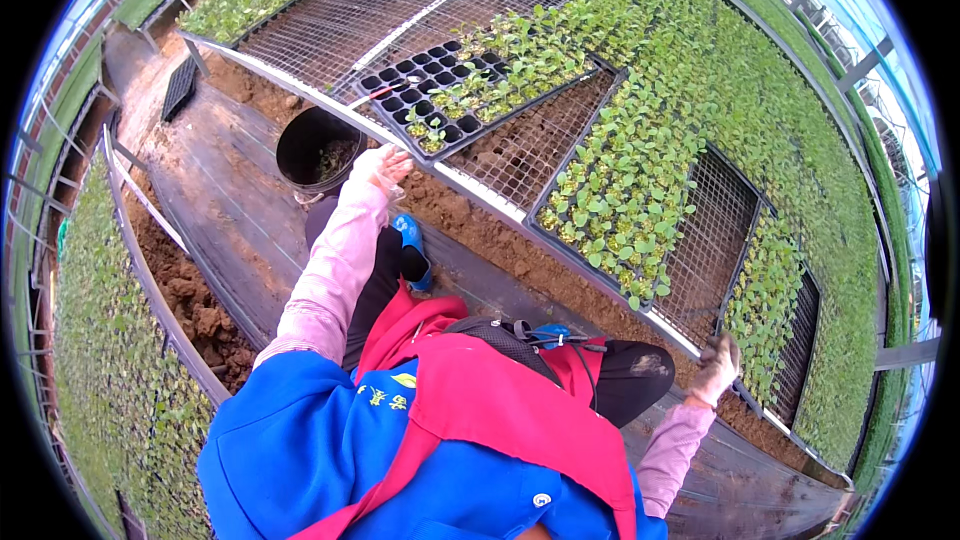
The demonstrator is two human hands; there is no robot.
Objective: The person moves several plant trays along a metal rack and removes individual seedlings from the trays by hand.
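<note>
My left hand [388, 167] is at the bench's front edge, by the near corner of a black seedling tray [468, 136]. Whether its fingers touch the tray I cannot tell. Part of this tray holds small leafy seedlings, while many cells on its left side are bare. A thin tool with a red handle [384, 91] lies across those cells. Further right, my gloved right hand [718, 369] grips the near corner of another seedling tray [761, 304], full of green plants. Between the hands sits a dense tray of seedlings [619, 202], its near side along the bench edge.
The wire-mesh bench [315, 30] has a pale metal front rail [491, 200]. A black bucket [315, 154] stands on the ground at left, below the rail. Black ground sheet [217, 157] covers the aisle. Behind it runs another planted bench [124, 337]. An empty tray [178, 88] leans there.
</note>
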